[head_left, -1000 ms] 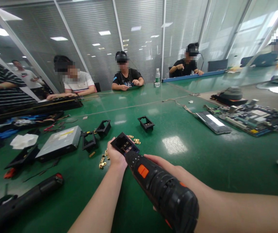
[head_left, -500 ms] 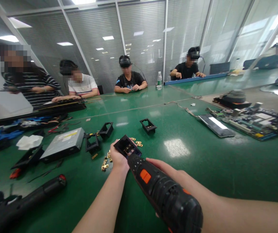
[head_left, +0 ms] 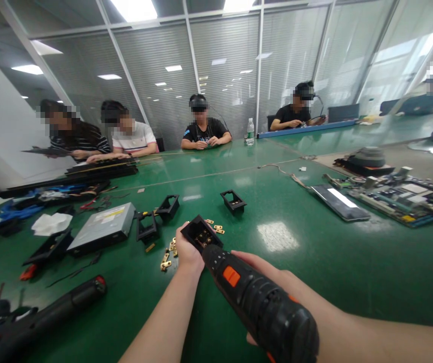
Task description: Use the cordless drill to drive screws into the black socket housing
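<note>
My left hand (head_left: 191,250) holds a black rectangular frame (head_left: 197,231) from below, tilted, with small brass parts inside it. My right hand (head_left: 265,272) is wrapped round a black and orange power screwdriver (head_left: 256,297); most of its fingers are hidden behind the tool. The screwdriver's nose meets the near edge of the frame, and its tip is out of sight within. Several brass pieces (head_left: 166,263) lie on the green table beside my left hand. Three similar black frames stand further back: one (head_left: 147,227) at the left, one (head_left: 168,206) behind it, one (head_left: 233,201) to the right.
A silver disc drive (head_left: 105,227) and a black tool (head_left: 50,315) lie at the left. Circuit boards (head_left: 409,194) and a dark flat panel (head_left: 339,203) lie at the right. Several people sit across the table, near a water bottle (head_left: 250,132).
The whole view has shifted slightly, so the table sits lower in it. My hands keep their hold on the frame and the screwdriver. The person at the far left leans lower.
</note>
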The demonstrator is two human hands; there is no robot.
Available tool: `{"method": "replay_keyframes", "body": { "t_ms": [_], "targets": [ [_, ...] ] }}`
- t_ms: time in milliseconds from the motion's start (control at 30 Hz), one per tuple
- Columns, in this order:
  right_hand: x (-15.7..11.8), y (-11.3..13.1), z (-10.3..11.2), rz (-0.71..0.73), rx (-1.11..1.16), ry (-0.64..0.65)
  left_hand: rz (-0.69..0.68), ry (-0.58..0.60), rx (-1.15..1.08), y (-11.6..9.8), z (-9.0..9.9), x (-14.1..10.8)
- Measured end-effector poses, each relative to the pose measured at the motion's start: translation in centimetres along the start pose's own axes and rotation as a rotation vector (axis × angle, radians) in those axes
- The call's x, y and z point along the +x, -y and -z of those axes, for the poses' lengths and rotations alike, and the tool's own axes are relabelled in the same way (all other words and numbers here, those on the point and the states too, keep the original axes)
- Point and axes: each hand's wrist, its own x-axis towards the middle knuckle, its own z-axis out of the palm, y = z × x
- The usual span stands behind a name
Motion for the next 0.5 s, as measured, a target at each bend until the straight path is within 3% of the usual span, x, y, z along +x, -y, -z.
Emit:
{"method": "replay_keyframes", "body": {
  "t_ms": [133, 300, 500],
  "targets": [
    [0.0, -0.8, -0.3, -0.04, 0.024, -0.007, -0.002, 0.007, 0.027, 0.0, 0.1, 0.1],
    [-0.1, -1.7, -0.5, 0.095, 0.058, -0.044, -0.011, 0.013, 0.027, 0.2, 0.2, 0.1],
    [0.0, -1.1, -0.3, 0.023, 0.038, -0.016, -0.012, 0.009, 0.039, 0.1, 0.0, 0.0]
  ]
}}
